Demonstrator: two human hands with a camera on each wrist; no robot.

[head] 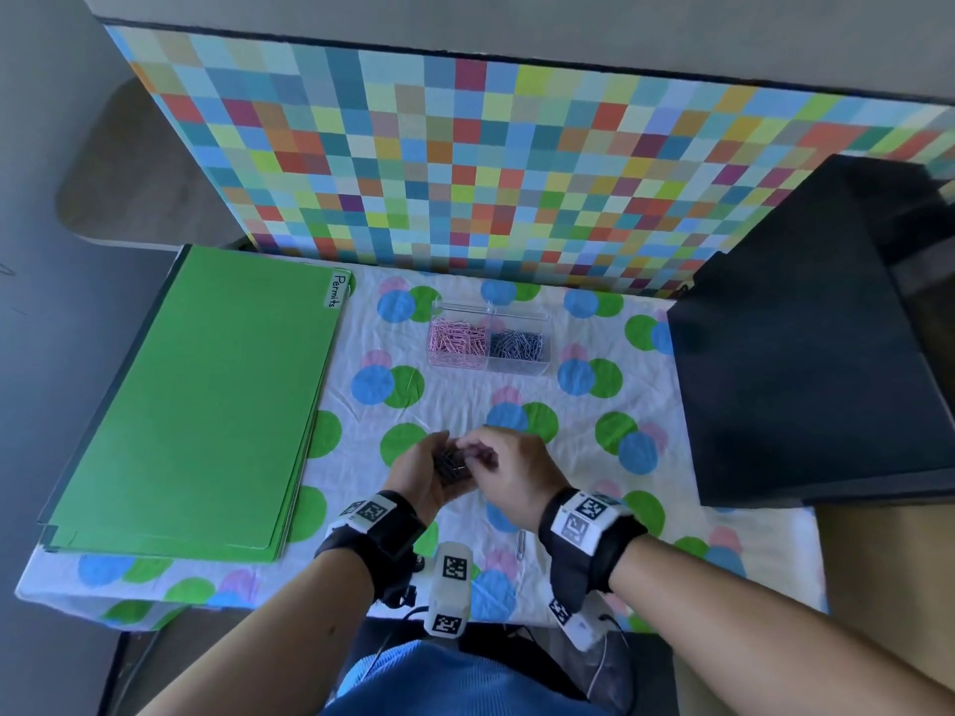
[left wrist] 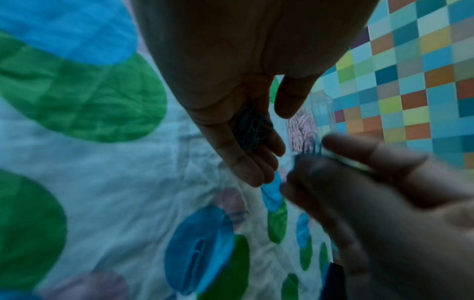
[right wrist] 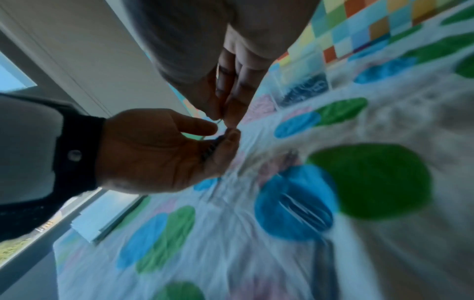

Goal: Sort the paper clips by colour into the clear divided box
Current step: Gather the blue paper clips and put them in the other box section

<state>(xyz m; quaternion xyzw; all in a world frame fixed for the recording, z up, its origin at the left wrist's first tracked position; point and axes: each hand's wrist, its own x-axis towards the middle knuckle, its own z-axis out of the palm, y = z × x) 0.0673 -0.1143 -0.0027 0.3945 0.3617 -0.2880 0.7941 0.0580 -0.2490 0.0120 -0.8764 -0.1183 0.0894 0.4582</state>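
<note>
Head view: blue clothing (head: pixel 455 679) at the bottom edge, then both forearms with black wrist straps carrying tag markers; left hand (head: pixel 421 470) palm up, fingers cupped round a dark pile of clips (head: pixel 452 465); right hand (head: pixel 509 470) just beside it, fingertips over the pile, whether they pinch a clip cannot be told here, blurred; one loose clip (head: pixel 521 544) lies on the spotted cloth (head: pixel 362 333) near the right wrist; clear box (head: pixel 488 338) sits well beyond the hands, pink clips (head: pixel 457 339) in its left compartment, blue-grey clips (head: pixel 517 344) in its right; green folder (head: pixel 196 405) labelled "Permits" lies left of the cloth; black case (head: pixel 806 354) on the right; checkered panel (head: pixel 517 162) stands behind. Left wrist view: left hand (left wrist: pixel 231 91) half open, palm cupped, dark blue clips (left wrist: pixel 251 127) lying across the fingers; right hand (left wrist: pixel 372 199) blurred in the foreground, thumb and forefinger close on what looks like a blue clip (left wrist: pixel 311 149); box with pink clips (left wrist: pixel 301 126) visible past the fingers. Right wrist view: right hand (right wrist: pixel 231 85) with fingers pressed together pointing down, thin wire at the tips, too small to be sure; left hand (right wrist: pixel 164 150) below, cupped, dark clips (right wrist: pixel 211 147) showing at its fingers; box (right wrist: pixel 302 89) far off on the cloth, blurred.
</note>
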